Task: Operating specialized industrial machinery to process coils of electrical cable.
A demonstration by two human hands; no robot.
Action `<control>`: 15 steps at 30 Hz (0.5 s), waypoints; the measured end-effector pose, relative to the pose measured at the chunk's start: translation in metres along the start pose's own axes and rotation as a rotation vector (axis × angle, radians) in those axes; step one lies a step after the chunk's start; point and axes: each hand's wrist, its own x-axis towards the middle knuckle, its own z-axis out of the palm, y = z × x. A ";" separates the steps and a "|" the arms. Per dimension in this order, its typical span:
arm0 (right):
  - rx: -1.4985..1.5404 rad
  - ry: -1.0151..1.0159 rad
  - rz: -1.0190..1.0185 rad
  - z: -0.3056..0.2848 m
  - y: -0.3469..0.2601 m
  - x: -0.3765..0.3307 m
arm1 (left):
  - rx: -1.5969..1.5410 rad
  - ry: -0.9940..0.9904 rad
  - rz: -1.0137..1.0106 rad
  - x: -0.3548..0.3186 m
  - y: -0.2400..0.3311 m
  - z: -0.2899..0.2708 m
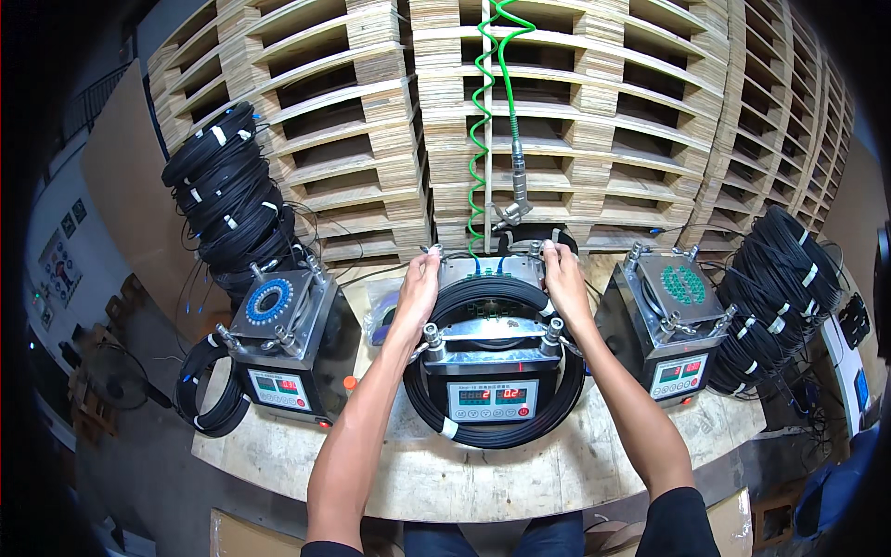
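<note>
Both hands rest on the top of the middle machine [493, 348], which stands at the centre of the workbench [483, 473], near its front edge. The left hand [419, 283] lies on the machine's left rear corner, fingers together and curled over the metal top plate [492, 278]. The right hand [563, 278] mirrors it on the right rear corner, fingers together and bent down over the plate's edge. A coil of black cable [497, 429] loops around the machine, hanging below its front panel with red displays, and passes over the top between the two hands.

A second machine [278, 348] stands toward the left edge of the workbench, with a ring of blue pieces on its top and another black cable coil [209, 395] beside it. A third machine [676, 320] stands toward the right edge, its top filled with green pieces. Stacks of bundled black cable sit at the back left [232, 190] and back right [780, 292]. A green spiral hose [481, 139] with a metal nozzle hangs above the back edge, in front of stacked wooden pallets [594, 111].
</note>
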 end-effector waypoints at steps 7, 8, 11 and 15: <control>0.066 -0.026 -0.056 0.008 0.014 0.006 | 0.007 0.051 0.053 0.004 -0.007 0.001; 0.106 -0.021 -0.045 0.008 0.012 0.005 | 0.010 0.052 0.058 0.003 -0.007 0.000; 0.084 -0.023 0.029 0.002 0.000 0.000 | 0.002 0.040 0.049 0.002 -0.005 0.000; 0.073 -0.017 0.017 0.001 0.005 0.002 | -0.001 0.036 0.070 0.005 -0.006 0.003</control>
